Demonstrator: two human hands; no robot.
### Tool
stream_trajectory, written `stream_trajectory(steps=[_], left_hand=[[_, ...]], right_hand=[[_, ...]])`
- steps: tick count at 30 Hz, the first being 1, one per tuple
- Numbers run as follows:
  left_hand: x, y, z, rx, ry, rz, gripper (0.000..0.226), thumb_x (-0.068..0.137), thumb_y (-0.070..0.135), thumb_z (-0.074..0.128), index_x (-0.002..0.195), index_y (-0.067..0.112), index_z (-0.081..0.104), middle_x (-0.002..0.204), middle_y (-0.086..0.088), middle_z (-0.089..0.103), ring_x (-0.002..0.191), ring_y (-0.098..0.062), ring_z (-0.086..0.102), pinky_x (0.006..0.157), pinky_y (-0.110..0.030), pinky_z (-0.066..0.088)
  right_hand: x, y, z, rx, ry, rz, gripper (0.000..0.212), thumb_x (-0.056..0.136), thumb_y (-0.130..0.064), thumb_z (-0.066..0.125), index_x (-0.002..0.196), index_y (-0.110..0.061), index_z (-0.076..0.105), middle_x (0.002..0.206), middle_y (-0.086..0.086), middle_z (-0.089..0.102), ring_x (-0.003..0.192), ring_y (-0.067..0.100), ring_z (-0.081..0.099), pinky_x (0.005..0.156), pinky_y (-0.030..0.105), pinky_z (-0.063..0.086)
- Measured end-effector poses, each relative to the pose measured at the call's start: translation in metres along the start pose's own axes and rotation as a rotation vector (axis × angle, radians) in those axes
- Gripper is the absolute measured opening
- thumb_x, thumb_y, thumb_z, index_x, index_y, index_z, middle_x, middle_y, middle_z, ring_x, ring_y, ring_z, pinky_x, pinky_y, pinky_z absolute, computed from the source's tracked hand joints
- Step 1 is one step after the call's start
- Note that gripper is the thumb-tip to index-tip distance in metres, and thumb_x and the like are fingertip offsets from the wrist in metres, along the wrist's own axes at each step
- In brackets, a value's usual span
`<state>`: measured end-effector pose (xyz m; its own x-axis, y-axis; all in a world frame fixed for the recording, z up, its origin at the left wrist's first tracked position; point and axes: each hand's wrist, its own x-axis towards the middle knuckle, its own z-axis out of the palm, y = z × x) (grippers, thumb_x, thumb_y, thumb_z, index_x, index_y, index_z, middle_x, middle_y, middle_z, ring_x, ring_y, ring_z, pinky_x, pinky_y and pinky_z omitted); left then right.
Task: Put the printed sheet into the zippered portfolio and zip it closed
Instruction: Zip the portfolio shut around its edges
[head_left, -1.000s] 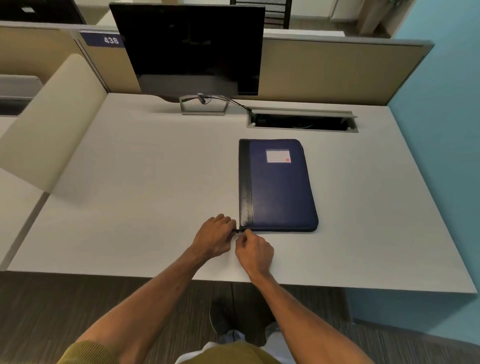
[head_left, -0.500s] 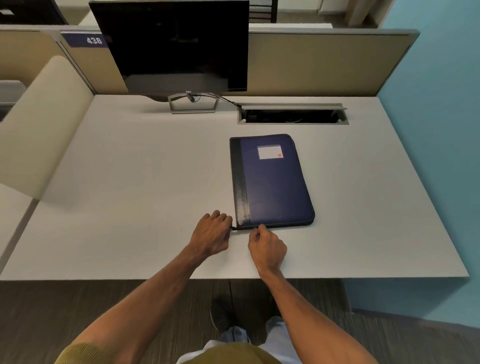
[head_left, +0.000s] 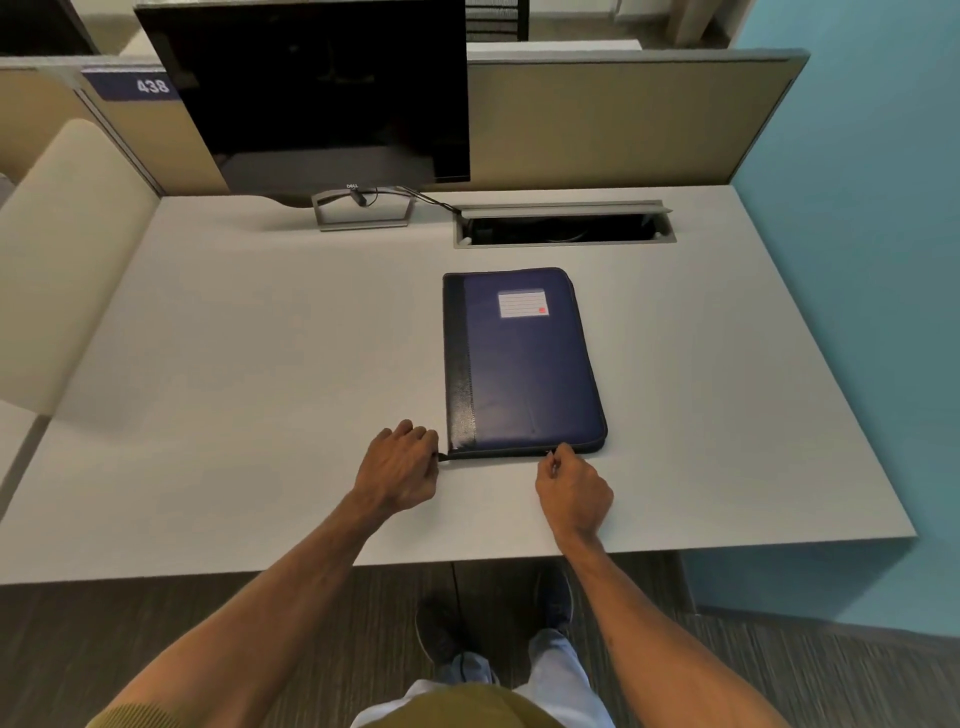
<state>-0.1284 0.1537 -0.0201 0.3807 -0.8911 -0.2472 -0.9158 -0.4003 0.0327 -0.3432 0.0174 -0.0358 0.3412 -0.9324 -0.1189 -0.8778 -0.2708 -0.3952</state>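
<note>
Portfolio (head_left: 524, 364) lies flat and closed on the grey desk (head_left: 234, 364), navy cover up, black spine strip on its left side, white label with a red mark near its far end. It sits right of centre, between the near desk edge and the open cable tray (head_left: 563, 228).

I see my left hand (head_left: 400, 470) curled just beside the portfolio's near-left corner, fingers pinched on a short black tab sticking out from that corner. My right hand (head_left: 574, 491) is at the near edge, close to the near-right corner, thumb and forefinger closed small on something at the zipper line; I take it for the zipper pull, but it is too small to make out. Both forearms are bare and reach in from the bottom of the view.

I cannot see any printed sheet. Whether the zipper is closed round the right side I cannot tell.

Dark Dell monitor (head_left: 322, 93) stands at the far-left of the desk, well apart from the portfolio. Tag reading 438 (head_left: 150, 85) is on the partition behind it.
</note>
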Motion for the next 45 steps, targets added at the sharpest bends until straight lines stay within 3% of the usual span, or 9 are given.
stream_trajectory(steps=[2, 4, 7, 10, 14, 22, 30, 35, 45], left_hand=[[0.000, 0.000, -0.001, -0.031, -0.004, -0.021, 0.030, 0.098, 0.039, 0.050, 0.116, 0.020, 0.063, 0.117, 0.002, 0.072, 0.114, -0.022, 0.061, 0.093, -0.035, 0.052], [0.002, 0.004, -0.002, -0.051, 0.051, -0.016, 0.043, 0.094, 0.047, 0.049, 0.128, 0.023, 0.059, 0.134, 0.002, 0.063, 0.127, -0.023, 0.057, 0.102, -0.037, 0.050], [0.013, 0.018, -0.007, -0.075, 0.047, 0.050, 0.082, 0.097, 0.062, 0.053, 0.168, 0.032, 0.025, 0.179, -0.003, 0.018, 0.166, -0.030, 0.022, 0.131, -0.050, 0.032], [0.030, 0.041, -0.007, -0.022, -0.101, 0.123, 0.091, 0.104, 0.066, 0.051, 0.172, 0.039, -0.004, 0.182, -0.004, -0.010, 0.170, -0.038, -0.001, 0.136, -0.057, 0.025], [0.043, 0.067, -0.003, 0.003, -0.138, 0.054, 0.083, 0.110, 0.052, 0.050, 0.173, 0.032, -0.001, 0.181, -0.010, -0.003, 0.167, -0.049, 0.003, 0.119, -0.058, 0.051], [0.045, 0.064, -0.001, 0.094, -0.165, 0.129, 0.081, 0.114, 0.049, 0.039, 0.173, 0.025, -0.011, 0.181, -0.019, -0.007, 0.164, -0.057, 0.004, 0.114, -0.060, 0.053], [0.044, 0.062, 0.001, 0.099, -0.134, 0.131, 0.077, 0.116, 0.048, 0.032, 0.172, 0.026, -0.015, 0.181, -0.018, -0.010, 0.164, -0.055, 0.002, 0.110, -0.055, 0.057], [0.043, 0.060, 0.003, 0.113, -0.122, 0.144, 0.075, 0.116, 0.048, 0.030, 0.173, 0.026, -0.014, 0.181, -0.018, -0.009, 0.165, -0.055, 0.003, 0.109, -0.055, 0.058], [0.043, 0.058, 0.001, 0.115, -0.137, 0.148, 0.076, 0.117, 0.044, 0.032, 0.172, 0.026, -0.016, 0.181, -0.018, -0.012, 0.164, -0.056, 0.002, 0.111, -0.055, 0.057]], right_hand=[[0.000, -0.003, 0.002, 0.032, -0.001, -0.014, 0.024, 0.107, -0.034, 0.056, 0.103, -0.015, 0.070, 0.085, 0.002, 0.073, 0.073, 0.016, 0.069, 0.069, 0.028, 0.057], [-0.002, -0.005, 0.003, 0.072, 0.004, -0.003, 0.022, 0.106, -0.033, 0.058, 0.102, -0.015, 0.069, 0.085, 0.002, 0.073, 0.073, 0.018, 0.069, 0.069, 0.030, 0.058], [-0.004, -0.008, 0.005, 0.144, 0.035, 0.054, 0.020, 0.105, -0.032, 0.061, 0.099, -0.015, 0.069, 0.084, 0.003, 0.073, 0.073, 0.019, 0.069, 0.068, 0.033, 0.059], [-0.006, -0.012, 0.006, 0.150, 0.041, 0.079, 0.018, 0.106, -0.031, 0.060, 0.101, -0.016, 0.069, 0.086, 0.002, 0.073, 0.074, 0.018, 0.068, 0.070, 0.034, 0.061], [-0.012, -0.020, 0.012, 0.129, 0.031, 0.033, 0.021, 0.107, -0.030, 0.055, 0.104, -0.016, 0.069, 0.090, 0.002, 0.074, 0.075, 0.016, 0.068, 0.071, 0.034, 0.060], [-0.012, -0.015, 0.012, 0.089, 0.002, -0.065, 0.029, 0.111, -0.031, 0.048, 0.122, -0.015, 0.069, 0.105, 0.001, 0.077, 0.084, 0.014, 0.071, 0.077, 0.025, 0.058], [-0.003, 0.007, 0.004, 0.076, 0.041, 0.010, 0.024, 0.109, -0.033, 0.053, 0.104, -0.016, 0.069, 0.084, 0.001, 0.071, 0.071, 0.018, 0.067, 0.067, 0.032, 0.057], [0.011, 0.028, -0.007, 0.112, 0.098, 0.102, 0.023, 0.107, -0.032, 0.058, 0.100, -0.012, 0.068, 0.082, 0.004, 0.071, 0.069, 0.023, 0.067, 0.065, 0.037, 0.056], [0.017, 0.042, -0.013, 0.114, 0.095, 0.043, 0.022, 0.108, -0.026, 0.056, 0.100, -0.010, 0.069, 0.078, 0.004, 0.069, 0.064, 0.023, 0.065, 0.060, 0.035, 0.053]])
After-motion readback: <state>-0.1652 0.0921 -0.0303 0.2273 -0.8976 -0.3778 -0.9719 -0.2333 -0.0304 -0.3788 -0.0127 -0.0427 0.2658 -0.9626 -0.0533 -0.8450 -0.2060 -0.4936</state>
